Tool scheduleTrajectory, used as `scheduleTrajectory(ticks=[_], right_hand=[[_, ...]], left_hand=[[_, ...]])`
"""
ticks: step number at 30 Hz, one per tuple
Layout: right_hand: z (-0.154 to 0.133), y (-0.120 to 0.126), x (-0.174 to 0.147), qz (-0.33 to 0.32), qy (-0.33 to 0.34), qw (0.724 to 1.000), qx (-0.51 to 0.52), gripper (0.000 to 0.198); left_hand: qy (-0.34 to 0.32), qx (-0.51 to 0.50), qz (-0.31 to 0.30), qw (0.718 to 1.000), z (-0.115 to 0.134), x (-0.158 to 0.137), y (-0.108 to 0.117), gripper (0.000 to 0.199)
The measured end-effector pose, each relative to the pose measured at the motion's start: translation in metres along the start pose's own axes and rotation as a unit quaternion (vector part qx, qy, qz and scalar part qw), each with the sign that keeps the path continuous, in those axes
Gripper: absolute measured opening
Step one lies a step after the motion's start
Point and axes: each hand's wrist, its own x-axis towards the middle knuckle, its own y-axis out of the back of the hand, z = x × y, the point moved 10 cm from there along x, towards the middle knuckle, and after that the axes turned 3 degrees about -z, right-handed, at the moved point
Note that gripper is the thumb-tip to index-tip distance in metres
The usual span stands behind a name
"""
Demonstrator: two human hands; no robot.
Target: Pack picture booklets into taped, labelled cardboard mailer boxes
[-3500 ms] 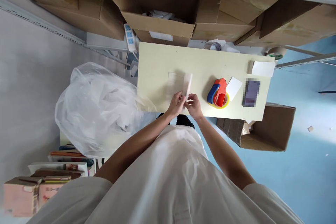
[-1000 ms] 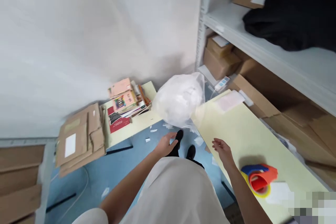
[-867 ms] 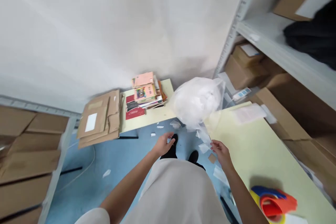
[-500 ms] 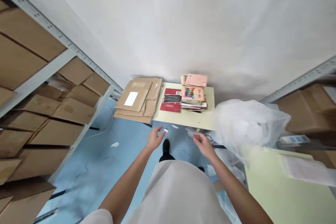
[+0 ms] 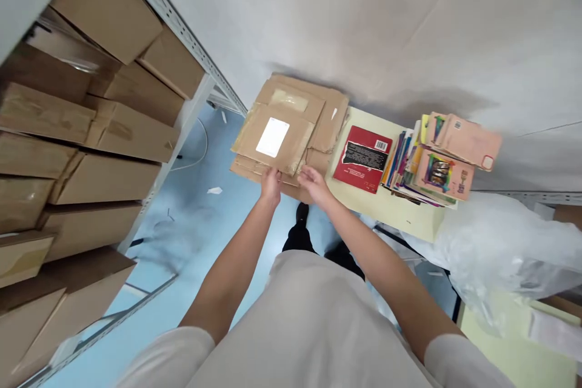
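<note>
A stack of flattened cardboard boxes (image 5: 291, 144) lies at the left end of the pale yellow table, the top one bearing a white label (image 5: 272, 137). At the near edge of the top piece, my left hand (image 5: 271, 187) has its fingers closed on the cardboard. My right hand (image 5: 316, 185) is at the same piece's near right corner, fingers loosely bent and apart; whether they touch the cardboard is hard to tell. Right of the stack lies a red book (image 5: 362, 159), and beyond it a pile of books (image 5: 430, 160) with pink covers on top.
Shelving packed with cardboard boxes (image 5: 104, 182) rises on the left. The pale table (image 5: 409, 217) stands against a white wall (image 5: 364, 30). A clear plastic bag (image 5: 504, 248) bulges at the right, above another pale table (image 5: 504, 339). Paper scraps (image 5: 214, 190) lie on the blue floor.
My view has turned left, so the cardboard stack is nearer the middle. Both hands have gone from the space before the table to the stack's near edge; my left fingers have closed on it.
</note>
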Motion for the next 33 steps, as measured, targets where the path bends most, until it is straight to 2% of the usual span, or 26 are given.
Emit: scheduleTrajectory(ticks=[5, 8, 12, 15, 18, 20, 22, 25, 27, 29, 31, 33], right_hand=[[0.010, -0.012, 0.030, 0.059, -0.026, 0.997, 0.038, 0.063], [0.008, -0.010, 0.038, 0.093, -0.046, 0.994, 0.041, 0.052], [-0.007, -0.018, 0.044, 0.075, -0.059, 0.995, 0.032, 0.024], [-0.023, -0.023, 0.035, 0.049, -0.027, 0.998, 0.040, 0.025], [-0.031, -0.026, 0.011, 0.027, 0.002, 0.998, 0.050, 0.031], [-0.029, -0.022, -0.008, 0.028, 0.004, 0.999, 0.024, 0.033], [-0.026, -0.014, -0.026, 0.033, 0.008, 0.999, -0.023, 0.032], [-0.035, 0.013, -0.057, 0.063, 0.039, 0.992, -0.100, 0.033], [-0.058, 0.046, -0.084, 0.116, 0.088, 0.977, -0.153, 0.040], [-0.095, 0.085, -0.121, 0.181, 0.158, 0.947, -0.212, 0.045], [-0.137, 0.123, -0.170, 0.242, 0.236, 0.904, -0.262, 0.049], [-0.172, 0.158, -0.225, 0.300, 0.297, 0.861, -0.284, 0.056]], left_hand=[[0.090, -0.033, 0.007, 0.995, -0.005, 0.013, -0.004, 0.015], [0.100, -0.034, -0.003, 0.994, -0.001, 0.018, -0.006, 0.014], [0.076, -0.019, -0.044, 0.996, 0.013, 0.020, -0.011, 0.020], [0.053, -0.037, -0.034, 0.997, 0.027, 0.020, -0.004, 0.020], [0.010, -0.112, 0.027, 0.993, 0.043, 0.020, 0.014, 0.015], [-0.028, -0.143, 0.058, 0.988, 0.053, 0.018, 0.023, 0.012], [-0.070, -0.135, 0.053, 0.987, 0.063, 0.014, 0.024, 0.014], [-0.168, -0.089, 0.002, 0.982, 0.089, 0.001, 0.016, 0.022], [-0.242, -0.054, -0.035, 0.968, 0.112, -0.016, 0.010, 0.027], [-0.290, -0.005, -0.079, 0.954, 0.134, -0.035, 0.001, 0.031], [-0.305, 0.058, -0.134, 0.941, 0.150, -0.056, -0.014, 0.033], [-0.303, 0.138, -0.189, 0.924, 0.154, -0.079, -0.036, 0.035]])
